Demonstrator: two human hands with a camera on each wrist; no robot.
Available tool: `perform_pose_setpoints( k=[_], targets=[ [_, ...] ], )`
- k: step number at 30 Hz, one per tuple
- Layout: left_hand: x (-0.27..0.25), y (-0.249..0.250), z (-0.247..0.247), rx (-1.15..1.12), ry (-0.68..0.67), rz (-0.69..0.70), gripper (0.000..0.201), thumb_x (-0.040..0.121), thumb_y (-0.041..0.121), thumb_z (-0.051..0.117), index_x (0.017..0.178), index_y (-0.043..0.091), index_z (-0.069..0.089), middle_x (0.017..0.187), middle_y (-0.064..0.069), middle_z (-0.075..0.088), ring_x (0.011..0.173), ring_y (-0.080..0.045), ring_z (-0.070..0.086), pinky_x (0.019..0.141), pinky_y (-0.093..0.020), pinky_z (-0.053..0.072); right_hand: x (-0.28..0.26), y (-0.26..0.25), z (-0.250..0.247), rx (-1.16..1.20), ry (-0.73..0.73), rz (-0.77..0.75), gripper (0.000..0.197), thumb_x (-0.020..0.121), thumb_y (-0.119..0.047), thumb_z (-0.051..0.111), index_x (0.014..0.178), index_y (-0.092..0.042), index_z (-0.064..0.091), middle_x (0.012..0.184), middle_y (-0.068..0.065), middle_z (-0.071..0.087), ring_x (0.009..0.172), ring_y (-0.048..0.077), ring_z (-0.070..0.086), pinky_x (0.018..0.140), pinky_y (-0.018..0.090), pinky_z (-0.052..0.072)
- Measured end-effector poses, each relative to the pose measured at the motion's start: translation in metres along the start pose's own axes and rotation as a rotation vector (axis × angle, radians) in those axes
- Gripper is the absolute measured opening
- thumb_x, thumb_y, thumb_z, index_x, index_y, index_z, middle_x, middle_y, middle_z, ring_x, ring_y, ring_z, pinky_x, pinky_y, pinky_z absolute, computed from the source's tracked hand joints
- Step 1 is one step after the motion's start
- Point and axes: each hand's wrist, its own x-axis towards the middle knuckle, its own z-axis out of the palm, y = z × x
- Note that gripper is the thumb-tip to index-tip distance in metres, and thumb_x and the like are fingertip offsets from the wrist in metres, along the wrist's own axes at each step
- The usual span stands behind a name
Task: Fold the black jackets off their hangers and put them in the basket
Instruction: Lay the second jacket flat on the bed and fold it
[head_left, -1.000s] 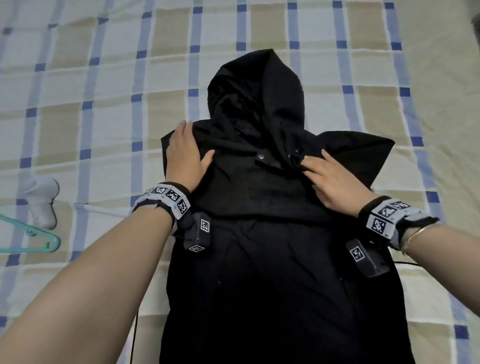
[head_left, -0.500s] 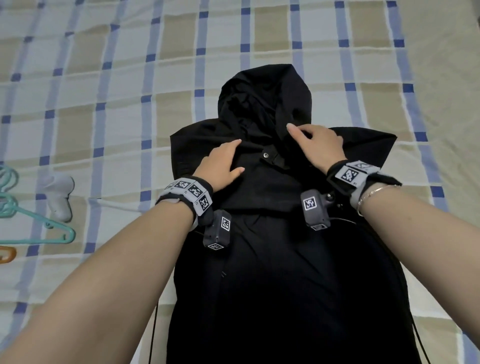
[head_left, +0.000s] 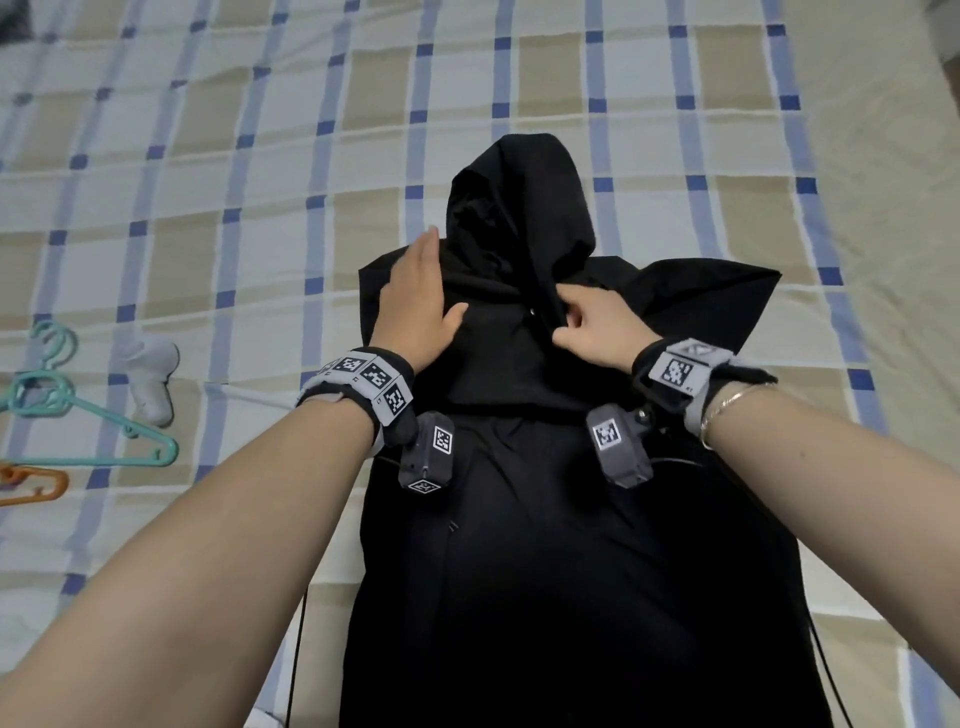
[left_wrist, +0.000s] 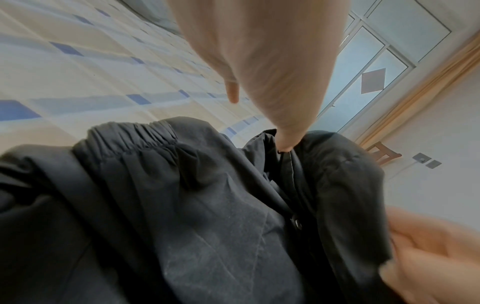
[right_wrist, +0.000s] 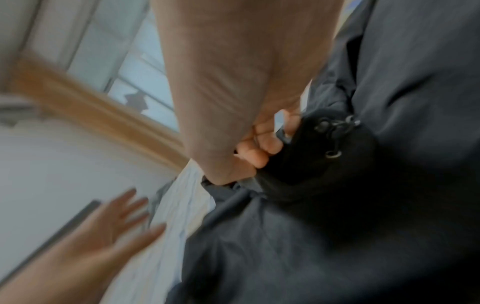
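Note:
A black hooded jacket (head_left: 519, 519) lies flat on the checked bedspread (head_left: 208, 208), hood (head_left: 514, 218) pointing away from me. My left hand (head_left: 418, 306) lies flat with straight fingers on the jacket's left shoulder beside the hood. My right hand (head_left: 587, 327) has its fingers curled, pinching the dark fabric at the base of the hood by the collar (right_wrist: 293, 148). The left wrist view shows the jacket's gathered cuff (left_wrist: 135, 135) and a snap button (left_wrist: 296, 223). No basket is in view.
A teal hanger (head_left: 78, 415) and an orange hanger (head_left: 36, 483) lie at the left edge of the bed. A white handheld device (head_left: 150, 379) rests beside them. A thin black cable (head_left: 296, 649) trails beside the jacket's lower left.
My left hand slid up to the left shoulder beside the hood. My right hand went from flat fingers on the hood base to a curled pinch of the fabric at the collar.

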Motion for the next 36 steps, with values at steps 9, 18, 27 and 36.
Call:
perform_pose_setpoints(
  k=[9,18,27,36],
  targets=[
    [-0.024,0.005,-0.017,0.346,-0.090,0.200,0.122,0.066,0.043,0.079,0.151,0.027,-0.006,0.159,-0.011,-0.008,0.146,-0.034,-0.011,0.114,-0.061,-0.002,-0.091,0.056,0.000,-0.743,-0.425,-0.247,0.034,0.080,-0.020,0.055,0.109,-0.032,0.069,0.102,-0.005,0.064,0.105,0.021,0.057,0.078,0.031,0.026],
    [-0.034,0.024,0.003,0.652,-0.440,0.393,0.034,0.085,0.011,0.049,0.114,0.025,0.061,0.124,-0.002,0.059,0.131,-0.027,0.041,0.112,-0.052,0.019,-0.086,0.063,-0.028,-0.567,-0.052,-0.083,0.013,0.081,-0.025,0.054,0.090,-0.020,0.061,0.092,0.001,0.055,0.094,0.026,0.055,0.075,0.032,0.030],
    [-0.061,0.008,0.015,0.448,-0.802,0.249,0.032,0.079,0.004,0.052,0.105,0.020,0.063,0.109,-0.006,0.062,0.102,-0.028,0.059,0.081,-0.034,0.048,-0.046,0.056,-0.016,-0.563,0.120,-0.097,0.052,0.085,-0.029,0.055,0.133,-0.014,0.045,0.144,0.007,0.043,0.133,0.027,0.037,0.109,0.047,0.021],
    [0.005,0.012,0.021,0.684,-0.302,0.386,0.057,0.099,0.049,0.012,0.148,0.025,0.026,0.157,0.001,0.024,0.148,-0.025,0.005,0.114,-0.061,-0.007,-0.032,0.064,-0.005,-0.741,-0.207,-0.009,0.085,0.085,-0.033,0.049,0.151,-0.018,-0.002,0.127,0.005,0.052,0.113,0.026,0.051,0.099,0.047,0.031]
  ],
)
